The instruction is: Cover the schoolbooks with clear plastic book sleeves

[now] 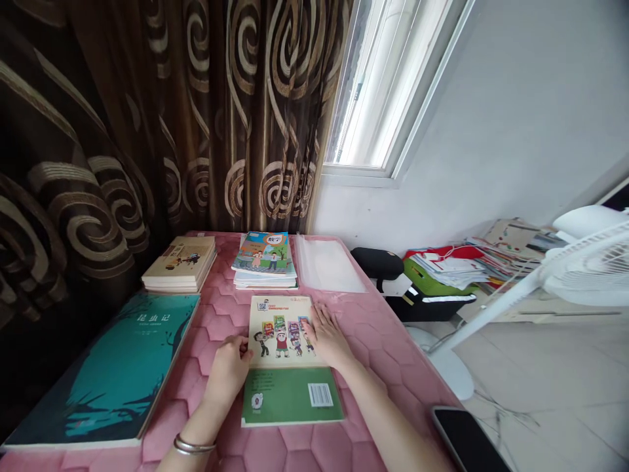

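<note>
A thin book (289, 396) lies flat in front of me, with cartoon children on its cream part and a barcode on its green part. At its left edge, my left hand (228, 367) is closed, the curled fingers gripping the edge; the thumb tip is partly hidden. My right hand (328, 335) rests palm down over the upper right edge of the book, fingers stretched out and holding nothing. Left of the book lies a large teal book (128, 357). Beyond it sit a stack of textbooks (265, 259) and a stack of cream-covered books (181, 262).
A pink quilted cover (378, 367) spreads over the table. Clear plastic sleeves (329, 262) lie at the far right, and a dark phone (469, 439) at the near right edge. A white fan (506, 301) stands beside the table. Patterned curtains (246, 118) hang behind.
</note>
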`<state>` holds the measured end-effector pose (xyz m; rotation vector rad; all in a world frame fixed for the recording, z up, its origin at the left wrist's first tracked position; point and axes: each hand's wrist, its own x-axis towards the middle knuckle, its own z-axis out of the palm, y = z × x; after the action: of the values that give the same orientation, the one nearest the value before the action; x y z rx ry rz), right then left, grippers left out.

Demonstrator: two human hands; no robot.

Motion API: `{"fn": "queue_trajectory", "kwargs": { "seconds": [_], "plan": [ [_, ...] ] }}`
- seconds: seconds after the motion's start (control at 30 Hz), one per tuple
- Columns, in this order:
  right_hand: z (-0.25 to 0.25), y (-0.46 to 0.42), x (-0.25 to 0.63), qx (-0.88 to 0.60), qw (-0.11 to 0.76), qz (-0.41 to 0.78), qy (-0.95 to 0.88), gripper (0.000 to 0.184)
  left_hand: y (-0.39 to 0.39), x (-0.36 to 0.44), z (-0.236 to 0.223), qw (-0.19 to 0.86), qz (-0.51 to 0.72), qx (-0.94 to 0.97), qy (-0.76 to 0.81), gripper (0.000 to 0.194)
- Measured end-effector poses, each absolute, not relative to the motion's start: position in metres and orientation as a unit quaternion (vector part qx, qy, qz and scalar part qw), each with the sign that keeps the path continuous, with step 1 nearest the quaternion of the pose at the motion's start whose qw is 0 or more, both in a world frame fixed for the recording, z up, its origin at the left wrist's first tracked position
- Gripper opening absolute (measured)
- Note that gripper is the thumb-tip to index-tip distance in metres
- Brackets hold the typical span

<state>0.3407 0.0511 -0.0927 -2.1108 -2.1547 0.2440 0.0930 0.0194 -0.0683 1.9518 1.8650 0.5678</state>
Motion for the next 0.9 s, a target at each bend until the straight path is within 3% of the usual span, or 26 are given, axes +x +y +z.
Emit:
{"fn": "queue_trajectory", "kwargs": {
  "seconds": [0.13,0.23,0.4,0.9],
  "plan": [
    [-0.095,0.047,0.341,-0.686,0.067,0.071,-0.721,0.057,0.006,0.116,-0.063,0.021,0.140,0.729,0.670,0.048],
    [-0.095,0.047,0.341,-0.679,0.067,0.066,-0.728,0.053,0.009,0.149,-0.066,0.032,0.062,0.783,0.618,0.064],
    [-0.094,0.046,0.340,-0.681,0.069,0.055,-0.727,0.052,0.047,0.193,-0.075,0.098,0.043,0.809,0.577,0.055],
    [-0.095,0.046,0.341,-0.683,0.066,0.057,-0.725,0.052,0.091,0.178,-0.086,0.048,0.082,0.788,0.609,0.062]
  ]
}}
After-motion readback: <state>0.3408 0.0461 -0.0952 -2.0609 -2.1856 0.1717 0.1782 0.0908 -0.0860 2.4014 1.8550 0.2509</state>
